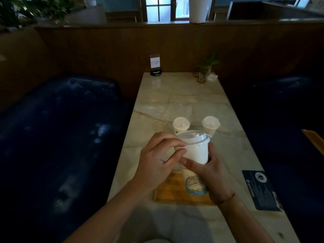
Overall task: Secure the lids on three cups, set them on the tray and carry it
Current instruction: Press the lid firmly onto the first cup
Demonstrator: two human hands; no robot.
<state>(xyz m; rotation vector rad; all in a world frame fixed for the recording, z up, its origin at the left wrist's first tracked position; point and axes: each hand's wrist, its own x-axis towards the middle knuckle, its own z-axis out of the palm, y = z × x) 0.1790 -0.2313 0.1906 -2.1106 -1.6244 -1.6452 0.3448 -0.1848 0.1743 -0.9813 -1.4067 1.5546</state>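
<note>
**Third cup held above the tray, lid at its rim**

Head view. A person's two bare hands hold one tall white cup (195,155) in the air over a wooden tray (172,188) that lies on the near part of a pale marble tabletop (182,95). The right hand (213,172) wraps the cup's lower half, fingers (188,163) curled across the front and clasping the wall just above a blue line drawing. The left hand (158,158) is at the upper part, fingers (177,142) bent and pressing on the edge of the white lid (192,137). The lid sits on the rim, tilted slightly; whether it is fully seated cannot be told.

Two more lidded cups stand upright on the tabletop just beyond the held one, apart from each other: the left cup (181,125) and the right cup (211,124). Neither is on the tray.

A dark printed card (261,189) lies at the right edge of the tabletop. At the far end stand a small sign holder (155,66) and a little plant in glass (204,71). Dark blue bench seats (57,137) flank the tabletop.
</note>
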